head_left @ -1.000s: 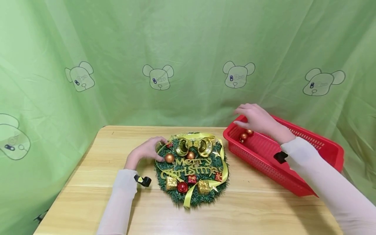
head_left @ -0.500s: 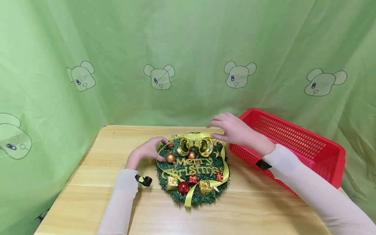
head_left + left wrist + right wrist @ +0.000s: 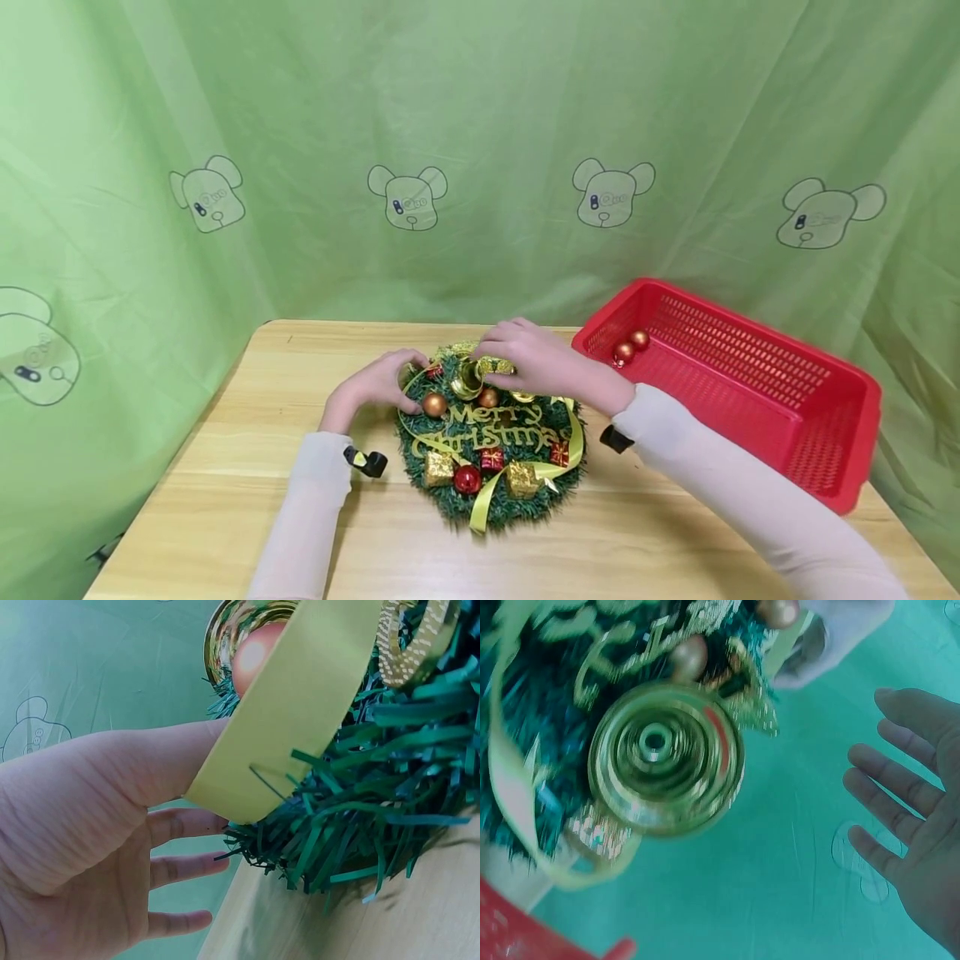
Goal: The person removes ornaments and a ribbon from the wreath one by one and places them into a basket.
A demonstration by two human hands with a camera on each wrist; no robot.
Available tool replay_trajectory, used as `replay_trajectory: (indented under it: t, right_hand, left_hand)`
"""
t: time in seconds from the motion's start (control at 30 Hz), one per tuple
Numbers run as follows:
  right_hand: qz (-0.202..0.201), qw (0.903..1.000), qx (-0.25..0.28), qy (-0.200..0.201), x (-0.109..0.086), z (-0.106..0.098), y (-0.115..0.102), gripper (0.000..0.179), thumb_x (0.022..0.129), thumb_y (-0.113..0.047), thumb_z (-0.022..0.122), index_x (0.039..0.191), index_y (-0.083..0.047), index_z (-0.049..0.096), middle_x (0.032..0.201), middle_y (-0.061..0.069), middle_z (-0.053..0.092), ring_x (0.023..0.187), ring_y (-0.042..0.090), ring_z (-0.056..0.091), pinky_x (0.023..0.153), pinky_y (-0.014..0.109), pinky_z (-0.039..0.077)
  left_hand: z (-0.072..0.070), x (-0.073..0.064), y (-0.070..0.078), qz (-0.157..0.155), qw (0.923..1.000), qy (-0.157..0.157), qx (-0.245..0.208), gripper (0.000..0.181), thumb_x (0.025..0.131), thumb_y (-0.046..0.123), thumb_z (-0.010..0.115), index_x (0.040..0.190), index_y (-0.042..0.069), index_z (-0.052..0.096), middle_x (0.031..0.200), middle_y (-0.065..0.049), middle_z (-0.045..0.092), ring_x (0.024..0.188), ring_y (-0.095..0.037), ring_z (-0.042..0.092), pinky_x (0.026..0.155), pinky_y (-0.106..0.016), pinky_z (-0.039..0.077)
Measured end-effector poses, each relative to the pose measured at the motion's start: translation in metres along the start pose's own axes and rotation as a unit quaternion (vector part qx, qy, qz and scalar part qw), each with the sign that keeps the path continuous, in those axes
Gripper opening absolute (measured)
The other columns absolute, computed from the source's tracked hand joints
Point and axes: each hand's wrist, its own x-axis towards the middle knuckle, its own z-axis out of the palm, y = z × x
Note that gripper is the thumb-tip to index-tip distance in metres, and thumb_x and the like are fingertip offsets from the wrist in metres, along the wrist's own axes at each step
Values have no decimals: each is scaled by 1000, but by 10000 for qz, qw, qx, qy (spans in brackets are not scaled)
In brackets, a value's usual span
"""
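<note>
A green tinsel Christmas wreath (image 3: 450, 500) lies on the table, bearing gold "Merry Christmas" letters (image 3: 491, 435), baubles, small gift boxes and yellow ribbon. My left hand (image 3: 375, 383) holds its left edge; in the left wrist view the thumb reaches in at the yellow ribbon (image 3: 285, 727) while the fingers pass behind the tinsel. Above the wreath's top is my right hand (image 3: 528, 358), partly hiding one of two gold bells (image 3: 467, 379). In the right wrist view that hand's fingers (image 3: 889, 787) are spread with nothing between them, and one bell (image 3: 667, 757) appears beside them.
To the right stands a red perforated basket (image 3: 738, 333) with two copper-coloured baubles (image 3: 630, 346) at its left end. A green curtain (image 3: 495, 125) with bear-head prints hangs behind the wooden table (image 3: 247, 467).
My right hand has moved left, from over the basket to above the wreath's bells. The basket has shifted slightly, its far rim now higher in view. My left hand has stayed at the wreath's edge.
</note>
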Motion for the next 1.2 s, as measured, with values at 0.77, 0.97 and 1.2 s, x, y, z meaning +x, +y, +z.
replay_trajectory:
  t: [0.77,0.97,1.2]
  right_hand:
    - [120,9954,525,-798,43,53,-17,35,88,-25,79,120,-13,72,121,2,74,117,24,65,111,49,49]
    - [277,9920,553,-1101,48,62,-19,36,87,-27,79,121,-15,71,123,3,73,119,25,64,111,50,48]
    - [185,9907,506,-1253,50,72,-20,35,88,-28,79,120,-15,72,121,1,74,116,24,64,110,47,49]
  left_hand:
    - [-1,-3,4,-81,9999,-25,-56,79,71,11,89,141,8,51,149,-12,53,141,-37,45,120,-60,36]
    - [-2,-3,5,-68,10000,-3,7,79,70,12,90,140,9,52,147,-11,55,142,-37,45,121,-61,33]
    - [-1,-2,5,-38,10000,-2,31,79,70,13,90,139,8,53,145,-11,56,142,-36,45,122,-60,33]
